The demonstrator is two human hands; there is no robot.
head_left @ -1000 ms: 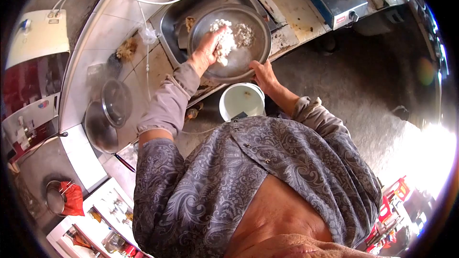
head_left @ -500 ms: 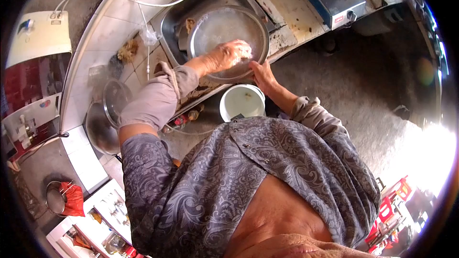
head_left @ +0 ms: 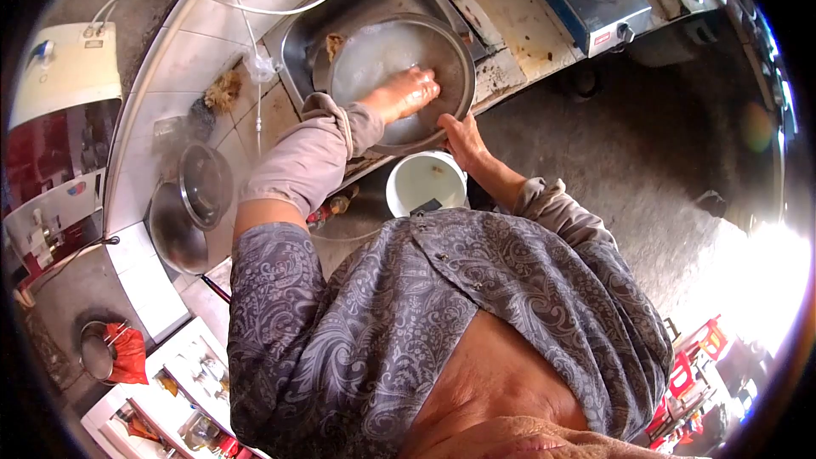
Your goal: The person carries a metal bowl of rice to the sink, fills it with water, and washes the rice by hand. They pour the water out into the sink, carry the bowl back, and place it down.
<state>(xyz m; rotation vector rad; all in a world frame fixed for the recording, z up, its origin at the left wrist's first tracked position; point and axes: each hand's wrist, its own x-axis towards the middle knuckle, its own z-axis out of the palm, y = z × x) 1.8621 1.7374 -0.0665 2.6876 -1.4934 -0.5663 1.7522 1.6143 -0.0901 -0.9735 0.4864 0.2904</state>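
Observation:
A wide round metal basin (head_left: 361, 68) rests tilted over the front edge of the steel sink (head_left: 297, 55), with cloudy, sudsy water inside. My left hand (head_left: 410, 92) is down in the basin, wet, its fingers curled together against the inner surface. Whatever lies under those fingers is hidden. At the basin's near right rim, my right hand (head_left: 463, 140) grips the edge, thumb on top. A brown scrubbing pad (head_left: 334, 46) sits in the sink by the basin's left side. Below the basin stands a white bucket (head_left: 404, 185).
A gas stove (head_left: 599, 21) with a pan is at the upper right. Against the tiled wall at left lean a metal bowl (head_left: 206, 185) and a wok (head_left: 174, 234). A white hose (head_left: 255, 8) loops over the sink, and another tan scourer (head_left: 223, 91) lies by the wall.
My left hand has shifted slightly within the basin, and its forearm has swung to the right. Cloudy water now shows more on the basin's far side. My right hand keeps its rim grip.

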